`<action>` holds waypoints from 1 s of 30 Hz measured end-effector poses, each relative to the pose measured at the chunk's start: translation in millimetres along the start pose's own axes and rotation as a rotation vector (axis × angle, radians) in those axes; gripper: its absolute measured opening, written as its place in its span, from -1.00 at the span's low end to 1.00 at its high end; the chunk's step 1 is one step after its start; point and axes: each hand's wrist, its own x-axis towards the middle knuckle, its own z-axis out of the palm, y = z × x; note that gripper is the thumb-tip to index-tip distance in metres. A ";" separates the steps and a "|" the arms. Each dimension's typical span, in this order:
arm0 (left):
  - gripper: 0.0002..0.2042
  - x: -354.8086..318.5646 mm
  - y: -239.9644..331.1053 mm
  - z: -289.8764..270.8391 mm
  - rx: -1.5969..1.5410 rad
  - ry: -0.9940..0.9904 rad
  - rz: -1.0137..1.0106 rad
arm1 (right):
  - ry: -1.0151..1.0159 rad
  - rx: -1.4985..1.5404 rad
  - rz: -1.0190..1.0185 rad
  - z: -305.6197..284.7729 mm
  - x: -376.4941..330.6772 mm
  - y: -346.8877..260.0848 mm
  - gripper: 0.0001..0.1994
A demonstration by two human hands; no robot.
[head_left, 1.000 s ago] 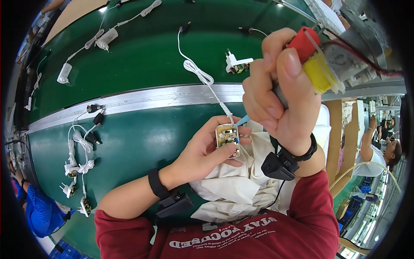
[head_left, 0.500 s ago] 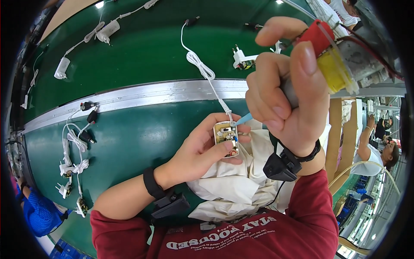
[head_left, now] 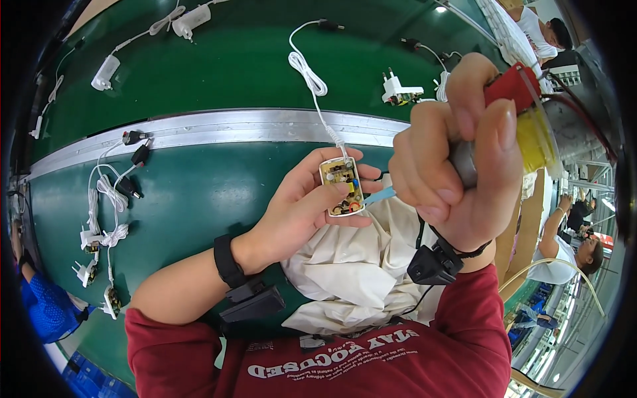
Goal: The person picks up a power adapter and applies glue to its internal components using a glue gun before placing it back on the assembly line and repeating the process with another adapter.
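Note:
My left hand [head_left: 302, 192] holds an opened white power adapter [head_left: 342, 205], its thumb over the exposed circuit board [head_left: 340, 174] and its fingers behind the case. A white cable [head_left: 307, 71] runs from the adapter's top edge across the metal rail. Closed in a fist, my right hand [head_left: 458, 152] grips a hand-held motor tool [head_left: 536, 139] with a grey body, a red block and yellow wrapping. The tool's pale blue tip [head_left: 381, 195] points at the board's lower right edge; whether it touches cannot be made out.
A metal rail [head_left: 219, 125] crosses the green bench [head_left: 192, 186]. Several opened adapters with bundled cables [head_left: 109, 199] lie at left. Beyond the rail are white adapters [head_left: 192, 21] and an opened plug adapter [head_left: 400, 91]. White cloth [head_left: 358, 265] covers my lap. Other people work at right.
The blue tip has shifted from the board's top corner, by the cable, to its lower right edge. My left thumb still lies over the board. The whole view has shifted slightly.

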 end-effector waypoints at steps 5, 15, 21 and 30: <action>-0.65 -0.1 -0.5 0.5 -0.003 0.002 0.004 | 0.004 -0.040 -0.014 3.3 0.9 -1.7 -0.60; -0.62 3.3 -1.5 1.2 -0.232 -0.110 -0.036 | -0.029 -0.122 -0.013 5.5 -0.4 -3.2 -0.58; -0.60 3.3 -2.6 1.1 -0.246 -0.170 -0.060 | -0.112 -0.107 -0.050 1.6 2.7 0.0 -0.62; -0.60 3.9 1.6 7.4 -0.275 -0.176 -0.056 | -0.051 -0.164 0.020 8.3 5.0 -12.8 -0.51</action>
